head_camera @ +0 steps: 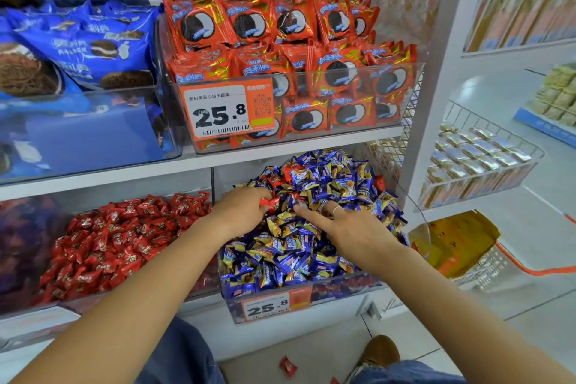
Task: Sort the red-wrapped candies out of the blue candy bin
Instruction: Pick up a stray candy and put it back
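Note:
The clear bin of blue-wrapped candies (299, 298) stands on the lower shelf, heaped high. A few red-wrapped candies (288, 172) show near the top of the heap. My left hand (241, 212) is over the heap's left side and pinches a red-wrapped candy (270, 203) between thumb and fingers. My right hand (349, 229) lies on the heap with fingers spread, its index finger pointing toward that candy and a ring on one finger. To the left, the bin of red candies (103, 246) is full.
Above are bins of red cookie packs (290, 72) and blue cookie packs (78, 50). A red candy (287, 366) lies on the floor by my shoe (378, 351). A white shelf post (433, 78) and wire baskets (480, 162) stand to the right.

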`<state>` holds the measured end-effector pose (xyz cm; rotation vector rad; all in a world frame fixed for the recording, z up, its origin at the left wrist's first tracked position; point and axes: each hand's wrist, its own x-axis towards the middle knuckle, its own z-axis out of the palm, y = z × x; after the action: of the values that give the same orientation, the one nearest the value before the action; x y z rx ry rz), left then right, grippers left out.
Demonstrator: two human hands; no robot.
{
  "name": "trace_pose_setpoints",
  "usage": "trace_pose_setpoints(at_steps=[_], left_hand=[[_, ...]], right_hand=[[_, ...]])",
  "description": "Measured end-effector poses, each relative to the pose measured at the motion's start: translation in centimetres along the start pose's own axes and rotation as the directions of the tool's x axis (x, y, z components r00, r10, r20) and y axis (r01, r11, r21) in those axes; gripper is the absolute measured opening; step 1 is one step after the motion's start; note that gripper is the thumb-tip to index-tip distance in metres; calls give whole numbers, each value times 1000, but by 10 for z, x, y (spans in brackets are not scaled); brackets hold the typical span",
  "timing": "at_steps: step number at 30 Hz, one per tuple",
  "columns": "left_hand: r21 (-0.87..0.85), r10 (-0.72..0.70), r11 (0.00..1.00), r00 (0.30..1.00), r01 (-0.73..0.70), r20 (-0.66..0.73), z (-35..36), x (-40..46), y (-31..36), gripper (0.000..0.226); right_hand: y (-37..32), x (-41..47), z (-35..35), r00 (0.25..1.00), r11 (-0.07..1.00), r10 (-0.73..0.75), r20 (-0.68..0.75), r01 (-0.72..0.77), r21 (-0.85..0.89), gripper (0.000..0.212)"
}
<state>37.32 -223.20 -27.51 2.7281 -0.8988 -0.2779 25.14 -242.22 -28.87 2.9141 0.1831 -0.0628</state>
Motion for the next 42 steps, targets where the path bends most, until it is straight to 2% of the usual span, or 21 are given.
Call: trace_pose_setpoints(at_steps=[2,5,7,8,10,12,16,18,22,25,28,30,32,34,35,37,39,40,42], left_hand=[[-18,11,1000,999,-12,-30,-1,-2,1,24],[-64,5,998,997,-10,-80,-5,-6,2,25],[-149,-14,989,993,-3,-114,-10,-10,2,22],[-195,-19,981,993,-4,-120,-12,-12,2,20],[-282,-17,959,994,-14,-108,-15,-17,1,14],[-350,1,936,994,-39,-107,-17,-25,3,10],[-382,49,918,985,-108,-163,-18,-35,10,7],[-376,78,918,987,-126,-142,-16,-38,13,5],[-454,17,888,990,-77,-137,-14,-42,9,12],[-615,-105,789,986,4,-129,-18,-44,3,16],[-711,-122,703,988,15,-100,-21,-51,-3,16],[-808,-131,589,989,26,-64,-22,-62,-10,18],[-865,-201,500,977,46,-64,-23,-75,-25,18],[-894,-332,443,938,66,-95,-25,-85,-51,13],[-910,-402,406,911,83,-96,-28,-89,-67,11],[-943,-519,294,855,159,-18,-34,-96,-95,19],[-966,-592,115,797,232,121,-40,-105,-111,38],[-970,-581,21,793,243,186,-44,-110,-114,48],[-969,-507,-144,825,203,248,-49,-117,-116,63]], right_hand=[[3,-2,5,999,1000,-20,-39,21,23,96],[6,-6,15,989,995,14,-149,1,101,60],[9,-7,19,968,962,124,-216,-65,264,32],[10,-8,17,951,925,186,-245,-86,370,26],[9,-7,7,909,819,306,-283,-100,564,23],[2,-5,-8,894,740,361,-265,-102,665,25],[-23,7,-31,932,604,311,-186,-42,796,35],[-33,14,-34,949,623,267,-167,-37,782,40],[-39,17,-30,948,647,291,-127,-98,756,25],[-32,13,-24,935,579,346,-78,-147,802,19],[-32,6,-28,935,434,350,-60,-105,895,30],[-39,3,-39,942,354,332,-55,-71,933,36],[-54,6,-52,958,352,276,-73,-30,936,33],[-75,16,-65,974,354,210,-87,7,935,24],[-88,25,-72,980,343,178,-89,23,939,30],[-119,48,-82,993,277,106,-57,26,961,34],[-152,74,-89,998,191,68,21,-33,981,28],[-168,85,-92,995,136,53,81,-87,987,32],[-188,103,-96,970,-47,-33,240,-242,969,49]])
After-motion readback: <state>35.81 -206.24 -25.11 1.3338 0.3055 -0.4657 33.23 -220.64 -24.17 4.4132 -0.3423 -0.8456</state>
